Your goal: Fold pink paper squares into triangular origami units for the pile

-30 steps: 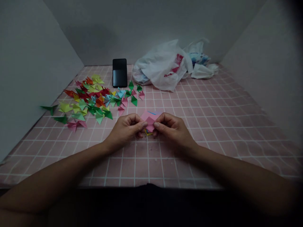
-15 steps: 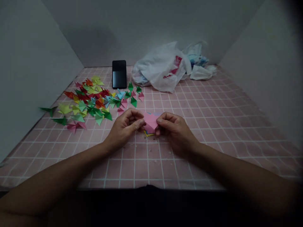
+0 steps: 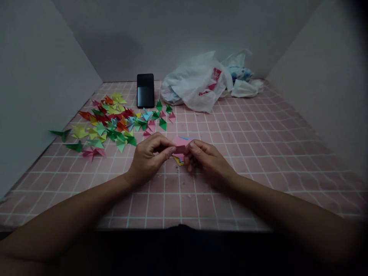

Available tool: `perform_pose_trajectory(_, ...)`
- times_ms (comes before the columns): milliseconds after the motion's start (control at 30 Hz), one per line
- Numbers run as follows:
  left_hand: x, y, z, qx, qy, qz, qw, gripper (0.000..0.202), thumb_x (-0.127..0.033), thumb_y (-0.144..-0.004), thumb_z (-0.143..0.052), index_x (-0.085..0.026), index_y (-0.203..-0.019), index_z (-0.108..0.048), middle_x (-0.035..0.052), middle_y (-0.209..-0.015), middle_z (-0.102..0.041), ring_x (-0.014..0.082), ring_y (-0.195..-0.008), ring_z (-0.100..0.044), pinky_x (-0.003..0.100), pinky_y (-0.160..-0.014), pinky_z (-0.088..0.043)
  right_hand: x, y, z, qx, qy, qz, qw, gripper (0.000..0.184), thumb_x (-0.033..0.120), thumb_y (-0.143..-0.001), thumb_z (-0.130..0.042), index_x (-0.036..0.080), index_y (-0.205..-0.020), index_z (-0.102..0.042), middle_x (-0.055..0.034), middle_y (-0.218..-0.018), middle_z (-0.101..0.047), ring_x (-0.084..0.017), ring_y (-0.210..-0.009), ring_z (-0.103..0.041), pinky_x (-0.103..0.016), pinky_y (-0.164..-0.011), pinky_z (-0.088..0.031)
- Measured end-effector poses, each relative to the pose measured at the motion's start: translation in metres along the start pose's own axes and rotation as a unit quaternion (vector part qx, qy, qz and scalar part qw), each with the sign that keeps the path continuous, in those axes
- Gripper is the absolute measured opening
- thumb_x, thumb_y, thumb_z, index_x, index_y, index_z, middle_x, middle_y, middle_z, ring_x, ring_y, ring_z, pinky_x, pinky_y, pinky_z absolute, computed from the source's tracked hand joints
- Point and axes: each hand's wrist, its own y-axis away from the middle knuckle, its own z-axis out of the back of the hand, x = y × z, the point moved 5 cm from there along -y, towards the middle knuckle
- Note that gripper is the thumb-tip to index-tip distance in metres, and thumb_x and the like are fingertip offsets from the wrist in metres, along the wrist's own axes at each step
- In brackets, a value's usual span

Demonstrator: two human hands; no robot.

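A small pink paper (image 3: 181, 148), partly folded, is held up between my two hands near the middle of the table. My left hand (image 3: 154, 152) pinches its left edge between thumb and fingers. On the right edge, my right hand (image 3: 202, 157) grips it with thumb and forefinger, its other fingers curled below. Beneath the held piece lies a stack of coloured paper sheets (image 3: 178, 160), with yellow and blue edges showing; my hands and the pink paper hide most of it.
Many folded paper cranes (image 3: 115, 132) in several colours spread over the left side. Behind them a black phone (image 3: 145, 91) stands propped up. White plastic bags (image 3: 195, 82) lie at the back, beside crumpled white tissue (image 3: 245, 88). A pink checked cloth (image 3: 258, 153) covers the table.
The pink paper has tilted, its lower point no longer facing me, and now shows a narrow darker folded face. My right hand's lower fingers have moved slightly down and left.
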Motion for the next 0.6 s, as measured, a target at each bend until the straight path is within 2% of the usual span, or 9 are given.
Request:
perform_pose_trajectory(67, 0.003, 0.001, -0.002, 0.002, 0.030, 0.038, 0.999, 0.009, -0.020, -0.084, -0.071, -0.017, -0.076, -0.070, 0.0000, -0.070, -0.063, 0.0120, -0.065, -0.057, 0.025, -0.062, -0.045, 0.005, 0.001, -0.001, -0.004, 0.040, 0.042, 0.998, 0.032, 0.050, -0.091, -0.064, 0.019, -0.085, -0.059, 0.0035, -0.066, -0.060, -0.009, -0.053, -0.053, -0.023, -0.052, -0.040)
perform_pose_trajectory(167, 0.007, 0.004, -0.008, 0.030, 0.093, 0.106, 0.990, 0.011, -0.022, -0.084, -0.070, -0.016, -0.075, -0.068, -0.0015, -0.068, -0.061, 0.0097, -0.059, -0.056, 0.022, -0.058, -0.045, 0.011, 0.003, -0.002, -0.005, 0.090, 0.082, 0.993, 0.023, 0.038, -0.085, -0.072, 0.018, -0.084, -0.062, 0.0038, -0.068, -0.059, -0.009, -0.056, -0.051, -0.024, -0.054, -0.039)
perform_pose_trajectory(233, 0.009, 0.006, -0.012, 0.054, 0.129, 0.149, 0.979, 0.013, -0.025, -0.084, -0.070, -0.015, -0.075, -0.066, -0.0023, -0.066, -0.060, 0.0086, -0.057, -0.055, 0.021, -0.055, -0.044, 0.013, 0.004, -0.001, -0.014, 0.124, 0.091, 0.988, 0.018, 0.033, -0.085, -0.070, 0.017, -0.080, -0.063, 0.0028, -0.069, -0.059, -0.009, -0.057, -0.052, -0.025, -0.055, -0.040)
perform_pose_trajectory(367, 0.013, 0.008, -0.017, 0.091, 0.164, 0.211, 0.959, 0.017, -0.028, -0.084, -0.070, -0.015, -0.074, -0.063, -0.0042, -0.062, -0.057, 0.0064, -0.053, -0.050, 0.018, -0.050, -0.040, 0.013, 0.006, 0.002, -0.033, 0.158, 0.088, 0.983, 0.020, 0.033, -0.089, -0.063, 0.017, -0.077, -0.061, 0.0031, -0.062, -0.057, -0.010, -0.054, -0.052, -0.025, -0.054, -0.038)
perform_pose_trajectory(467, 0.017, 0.010, -0.018, 0.094, 0.179, 0.234, 0.951, 0.019, -0.030, -0.085, -0.070, -0.015, -0.075, -0.062, -0.0036, -0.063, -0.058, 0.0061, -0.054, -0.052, 0.018, -0.052, -0.042, 0.012, 0.004, 0.004, -0.040, 0.147, 0.081, 0.985, 0.021, 0.033, -0.091, -0.060, 0.017, -0.077, -0.059, 0.0035, -0.059, -0.057, -0.009, -0.052, -0.050, -0.025, -0.052, -0.037)
perform_pose_trajectory(600, 0.020, 0.010, -0.022, 0.081, 0.223, 0.224, 0.945, 0.020, -0.029, -0.080, -0.075, -0.015, -0.087, -0.063, -0.0010, -0.073, -0.065, 0.0091, -0.062, -0.061, 0.020, -0.059, -0.050, 0.010, 0.002, 0.004, -0.041, 0.121, 0.074, 0.989, 0.023, 0.034, -0.091, -0.062, 0.018, -0.076, -0.058, 0.0039, -0.056, -0.057, -0.008, -0.049, -0.049, -0.024, -0.049, -0.035)
